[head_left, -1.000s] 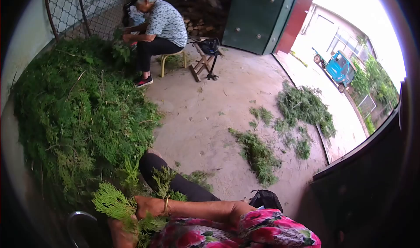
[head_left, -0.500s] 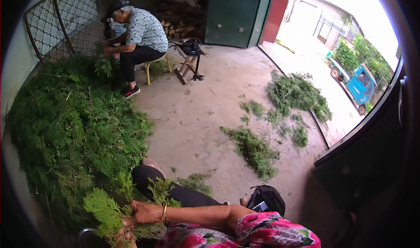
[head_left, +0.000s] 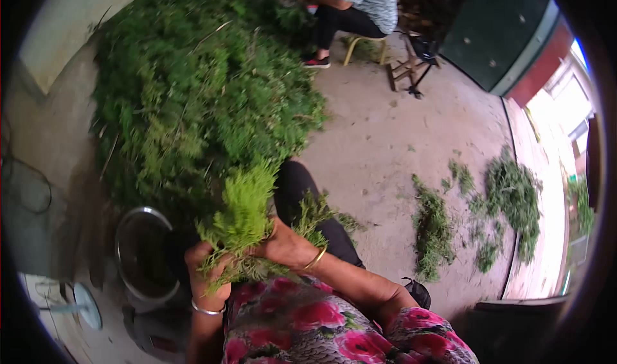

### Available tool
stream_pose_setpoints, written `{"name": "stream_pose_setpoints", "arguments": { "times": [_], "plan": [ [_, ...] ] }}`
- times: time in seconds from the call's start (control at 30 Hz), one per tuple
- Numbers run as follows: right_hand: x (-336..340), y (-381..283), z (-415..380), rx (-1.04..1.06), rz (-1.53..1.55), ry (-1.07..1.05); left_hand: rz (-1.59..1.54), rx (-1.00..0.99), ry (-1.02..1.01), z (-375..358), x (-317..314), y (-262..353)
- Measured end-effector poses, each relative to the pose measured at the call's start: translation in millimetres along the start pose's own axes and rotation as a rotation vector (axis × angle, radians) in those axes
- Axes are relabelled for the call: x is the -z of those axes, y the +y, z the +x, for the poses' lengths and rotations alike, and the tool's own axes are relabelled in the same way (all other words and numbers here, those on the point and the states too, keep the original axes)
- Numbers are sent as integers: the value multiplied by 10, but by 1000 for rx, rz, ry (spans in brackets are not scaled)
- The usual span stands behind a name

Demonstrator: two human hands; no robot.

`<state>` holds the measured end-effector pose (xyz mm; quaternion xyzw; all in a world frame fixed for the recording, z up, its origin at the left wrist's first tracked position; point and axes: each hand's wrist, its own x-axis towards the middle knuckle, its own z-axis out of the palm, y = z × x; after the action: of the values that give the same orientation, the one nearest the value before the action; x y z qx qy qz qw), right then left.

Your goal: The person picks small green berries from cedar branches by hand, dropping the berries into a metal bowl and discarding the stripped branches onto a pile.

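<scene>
A bright green leafy evergreen sprig (head_left: 247,194) stands up between my two hands, in front of my floral top. My left hand (head_left: 209,266), with a silver bangle at the wrist, is closed around its lower stems. Closed on the sprig's right side is my right hand (head_left: 288,243), which has a gold bangle; some of its fingers are hidden by foliage. More greenery sticks out beyond the right wrist. A large heap of cut evergreen branches (head_left: 212,100) lies just past my hands. To the left of my left hand is a round metal basin (head_left: 119,248), its inside dark.
Across the heap, another person (head_left: 366,7) sits on a low yellow-legged stool (head_left: 349,49). A wooden folding stool (head_left: 402,73) holds a black bag. Smaller branch piles (head_left: 434,226) lie on the floor at right, near a green metal door (head_left: 495,36).
My view has tilted down and turned left, so the basin and my left wrist now show. Both hands still hold the sprig. The other person stays seated.
</scene>
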<state>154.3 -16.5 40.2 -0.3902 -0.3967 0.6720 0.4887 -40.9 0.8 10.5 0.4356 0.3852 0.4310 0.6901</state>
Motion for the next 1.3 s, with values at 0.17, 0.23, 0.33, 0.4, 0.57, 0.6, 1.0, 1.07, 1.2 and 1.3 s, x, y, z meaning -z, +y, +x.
{"name": "stream_pose_setpoints", "arguments": {
  "times": [0.17,0.23,0.33,0.4,0.57,0.6,1.0,1.07,1.2,1.3],
  "plan": [
    [-49,63,69,51,-121,-103,-754,281,87,-165,149,-109],
    [-85,98,109,59,-106,-162,-792,163,28,-173,313,-229],
    [-154,65,111,-41,-14,5,-756,111,195,-4,143,127],
    [-41,78,163,-71,-144,3,-583,42,105,44,239,221],
    [-91,123,170,-84,89,56,-809,179,81,33,224,308],
    [-5,225,204,-154,41,47,-601,69,51,25,221,319],
    [477,165,261,142,531,-281,-183,-310,439,10,1430,987],
    [493,87,285,221,566,-316,43,-310,455,137,1841,1125],
    [602,101,264,311,652,-285,1211,-400,1139,155,2686,1150],
    [607,123,281,355,707,-333,1501,-463,1241,60,2782,1138]
  ]
}}
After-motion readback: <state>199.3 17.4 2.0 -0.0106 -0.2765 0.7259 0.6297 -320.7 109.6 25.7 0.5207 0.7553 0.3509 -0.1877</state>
